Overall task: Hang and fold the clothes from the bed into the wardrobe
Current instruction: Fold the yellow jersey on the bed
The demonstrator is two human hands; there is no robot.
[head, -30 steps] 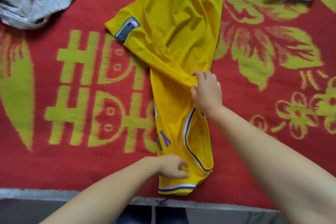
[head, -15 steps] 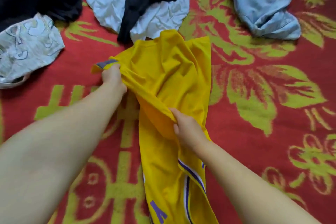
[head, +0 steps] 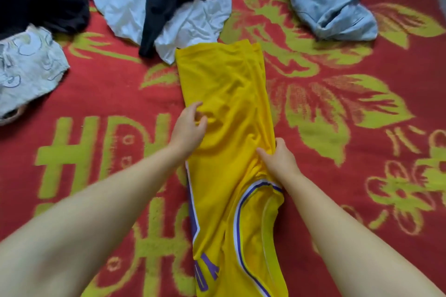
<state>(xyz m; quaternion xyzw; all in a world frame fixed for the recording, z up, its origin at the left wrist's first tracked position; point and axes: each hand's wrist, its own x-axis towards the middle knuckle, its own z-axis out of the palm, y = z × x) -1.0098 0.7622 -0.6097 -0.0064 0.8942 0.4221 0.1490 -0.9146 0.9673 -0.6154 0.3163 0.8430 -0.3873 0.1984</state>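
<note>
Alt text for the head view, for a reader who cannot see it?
Two bare hands fold a yellow jersey lengthwise on a red patterned blanket: the left hand rests on it, the right hand pinches its edge. Other clothes lie beyond.

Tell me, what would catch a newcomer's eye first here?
A bright yellow jersey with purple and white trim lies in a long narrow strip down the middle of a red bedspread patterned with green flowers. The left hand rests on its left edge while the right hand pinches its right edge. Dark, white and pale blue clothes lie crumpled beyond.
</note>
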